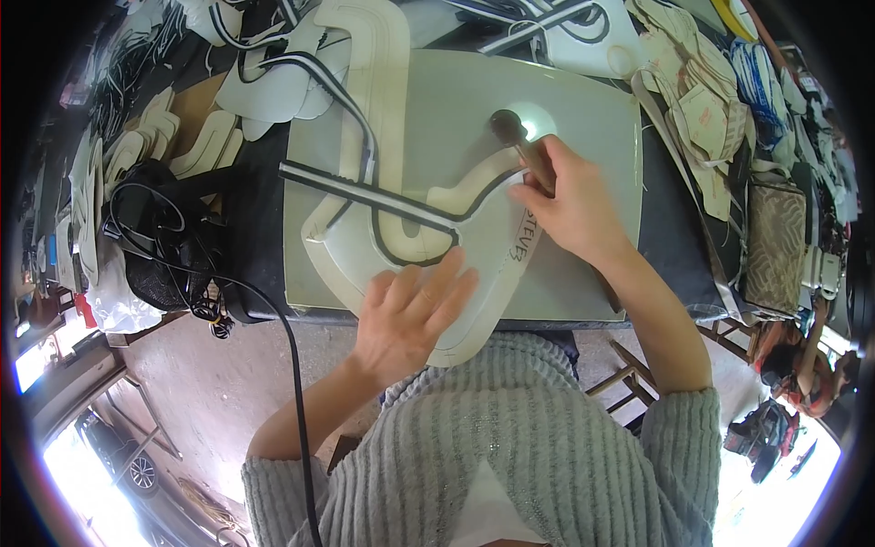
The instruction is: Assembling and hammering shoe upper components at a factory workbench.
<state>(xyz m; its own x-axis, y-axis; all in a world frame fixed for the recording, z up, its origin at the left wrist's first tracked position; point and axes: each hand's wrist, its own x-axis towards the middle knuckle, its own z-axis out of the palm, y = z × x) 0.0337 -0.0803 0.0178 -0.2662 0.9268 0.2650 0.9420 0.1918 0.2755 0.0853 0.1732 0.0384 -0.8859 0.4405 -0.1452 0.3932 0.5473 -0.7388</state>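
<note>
My right hand (576,196) grips a small hammer (538,167) by its brown handle; the dark round head is tilted up and away from me, above the mat. Under my hands lies a curved white panel (483,287) with handwriting on it and a black-and-white strip (374,194) running along its inner curve. My left hand (410,314) rests flat on the panel with fingers spread, the fingertips close to the strip's bend. A long cream J-shaped piece (378,100) lies next to the strip, its lower end at the bend.
A grey-green mat (592,118) covers the work surface. Stacks of cream cut pieces (702,109) lie at right, more at left. A black mesh bag (164,237) sits left, and a black cable (290,365) hangs past my left arm. A patterned brown roll (773,242) stands far right.
</note>
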